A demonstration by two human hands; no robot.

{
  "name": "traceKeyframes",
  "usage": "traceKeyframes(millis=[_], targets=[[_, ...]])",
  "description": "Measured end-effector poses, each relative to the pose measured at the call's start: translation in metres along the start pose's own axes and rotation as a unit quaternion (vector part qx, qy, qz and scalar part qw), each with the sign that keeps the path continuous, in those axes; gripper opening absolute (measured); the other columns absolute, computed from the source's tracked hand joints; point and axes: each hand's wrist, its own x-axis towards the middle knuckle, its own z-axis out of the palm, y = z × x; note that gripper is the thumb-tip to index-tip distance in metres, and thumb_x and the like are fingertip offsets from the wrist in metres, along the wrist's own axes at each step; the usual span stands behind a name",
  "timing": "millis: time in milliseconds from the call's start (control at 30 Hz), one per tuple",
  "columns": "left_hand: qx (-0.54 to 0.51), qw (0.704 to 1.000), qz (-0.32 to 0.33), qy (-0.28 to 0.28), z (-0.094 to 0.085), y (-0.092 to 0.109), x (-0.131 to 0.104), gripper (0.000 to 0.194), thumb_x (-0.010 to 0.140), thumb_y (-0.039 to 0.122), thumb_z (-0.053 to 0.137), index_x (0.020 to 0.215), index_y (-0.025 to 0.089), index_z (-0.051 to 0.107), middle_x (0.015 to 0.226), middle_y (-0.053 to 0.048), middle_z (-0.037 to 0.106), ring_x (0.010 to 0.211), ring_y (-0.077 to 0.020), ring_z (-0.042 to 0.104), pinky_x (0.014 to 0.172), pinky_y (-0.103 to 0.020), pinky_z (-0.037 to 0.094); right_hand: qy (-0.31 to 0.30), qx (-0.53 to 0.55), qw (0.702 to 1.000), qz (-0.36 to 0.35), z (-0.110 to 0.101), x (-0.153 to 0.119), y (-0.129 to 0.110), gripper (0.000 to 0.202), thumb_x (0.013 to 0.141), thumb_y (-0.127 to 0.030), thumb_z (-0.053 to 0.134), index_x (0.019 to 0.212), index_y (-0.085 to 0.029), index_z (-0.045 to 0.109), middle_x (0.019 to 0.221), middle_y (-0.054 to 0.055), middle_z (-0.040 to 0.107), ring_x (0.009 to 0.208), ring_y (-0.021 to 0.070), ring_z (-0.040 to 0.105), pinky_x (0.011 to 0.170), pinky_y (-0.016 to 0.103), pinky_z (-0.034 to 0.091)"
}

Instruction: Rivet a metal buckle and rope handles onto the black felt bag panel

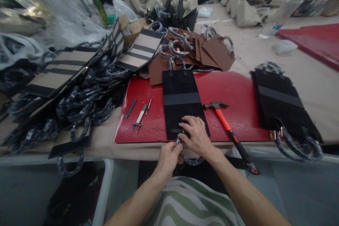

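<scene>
1. Three small hand tools [139, 115] are laid on one red mat [235, 88].
2. One plastic-wrapped handle [191, 161] is pinched by the left hand [168, 154].
3. One black panel [182, 84] is laid mid-mat.
4. The right hand [198, 136] is placed on its near end; grip cannot be told.
5. One hammer [225, 122] is laid right.

A matt black, cloth-like panel [180, 84] with a smoother dark band [182, 99] lies on a glossy red board [238, 93], its wrapped handle [194, 162] sheathed in shiny, crinkled clear plastic at the board's front edge. On the board's right, a hammer [224, 120] pairs a dull metal head with a smooth, plastic-looking grip; on its left lie metal tools [140, 116]. Behind the board, brown panels [217, 52] appear smooth, matt and leather-like. Beneath it, the pale surface [246, 51] looks dull and papery.
</scene>
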Motion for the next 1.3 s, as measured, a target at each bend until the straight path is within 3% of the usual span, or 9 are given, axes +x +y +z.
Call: traceKeyframes(millis=[233,333,433,500,600,700,800,1100,1300], targets=[[0.018,0.999,-0.011,-0.028,-0.009,-0.007,-0.001,0.044,0.073,0.058,0.069,0.076,0.015,0.066,0.061,-0.005,0.064,0.052,-0.0154,0.061,0.047,-0.023,0.045,-0.008,0.021,1.0,-0.002,0.005,0.001,0.006,0.028,0.088,-0.022,0.063,0.115,-0.022,0.07,0.133,0.009,0.058,0.127,0.0311,0.046,0.11,0.055,0.031],[0.08,0.996,0.009,-0.026,-0.031,0.003,-0.008,0.04,0.077,0.055,0.065,0.077,0.015,0.068,0.067,-0.006,0.067,0.053,-0.0148,0.062,0.047,-0.023,0.045,-0.008,0.022,1.0,-0.001,0.005,0.001,0.006,0.028,0.088,-0.022,0.064,0.115,-0.023,0.07,0.134,0.009,0.058,0.127,0.0308,0.046,0.111,0.055,0.031],[0.168,0.981,0.089,0.041,-0.069,0.027,-0.011,0.036,0.08,0.052,0.062,0.078,0.017,0.069,0.067,-0.004,0.067,0.054,-0.0149,0.061,0.051,-0.024,0.045,-0.007,0.02,1.0,-0.002,0.007,0.001,0.007,0.029,0.087,-0.021,0.065,0.115,-0.023,0.07,0.133,0.008,0.058,0.127,0.0307,0.046,0.111,0.055,0.031],[0.25,0.944,0.166,0.134,-0.098,0.048,-0.007,0.034,0.083,0.05,0.058,0.083,0.019,0.071,0.071,-0.003,0.069,0.062,-0.017,0.064,0.059,-0.026,0.049,-0.003,0.021,1.0,-0.009,0.008,0.001,0.008,0.029,0.086,-0.021,0.067,0.115,-0.023,0.07,0.132,0.009,0.058,0.126,0.0309,0.047,0.109,0.055,0.033],[0.392,0.853,0.232,0.257,-0.135,0.074,0.008,0.033,0.086,0.046,0.053,0.093,0.02,0.073,0.083,-0.004,0.072,0.077,-0.0212,0.067,0.073,-0.031,0.051,0.001,0.027,0.999,-0.018,0.008,0.0,0.01,0.029,0.085,-0.02,0.07,0.114,-0.023,0.071,0.131,0.009,0.058,0.124,0.0308,0.048,0.108,0.054,0.034],[0.518,0.778,0.229,0.272,-0.154,0.088,0.031,0.035,0.087,0.045,0.051,0.097,0.019,0.072,0.095,-0.008,0.072,0.088,-0.0258,0.067,0.079,-0.036,0.051,-0.003,0.03,0.999,-0.016,0.007,0.0,0.009,0.027,0.085,-0.019,0.071,0.111,-0.024,0.072,0.131,0.008,0.058,0.124,0.0306,0.048,0.108,0.055,0.033],[0.598,0.741,0.187,0.241,-0.158,0.093,0.05,0.038,0.087,0.048,0.053,0.1,0.017,0.071,0.101,-0.012,0.069,0.095,-0.0299,0.066,0.082,-0.039,0.05,-0.011,0.032,0.999,-0.012,0.005,0.0,0.008,0.026,0.085,-0.019,0.07,0.111,-0.024,0.072,0.132,0.008,0.058,0.125,0.0307,0.048,0.109,0.055,0.032],[0.62,0.756,0.099,0.186,-0.146,0.116,0.075,0.025,0.082,0.045,0.063,0.081,0.021,0.067,0.084,-0.008,0.071,0.08,-0.0242,0.065,0.067,-0.031,0.042,0.005,0.024,0.999,-0.046,0.01,0.001,0.018,0.022,0.092,-0.024,0.061,0.113,-0.026,0.069,0.133,0.009,0.057,0.125,0.0319,0.048,0.107,0.058,0.033],[0.569,0.807,0.062,0.147,-0.152,0.131,0.09,0.023,0.071,0.038,0.075,0.065,0.019,0.064,0.06,-0.002,0.062,0.061,-0.0169,0.057,0.057,-0.027,0.032,0.02,0.022,0.997,-0.066,0.016,0.002,0.026,0.021,0.094,-0.028,0.058,0.112,-0.026,0.069,0.132,0.009,0.057,0.123,0.0326,0.049,0.103,0.059,0.036]])
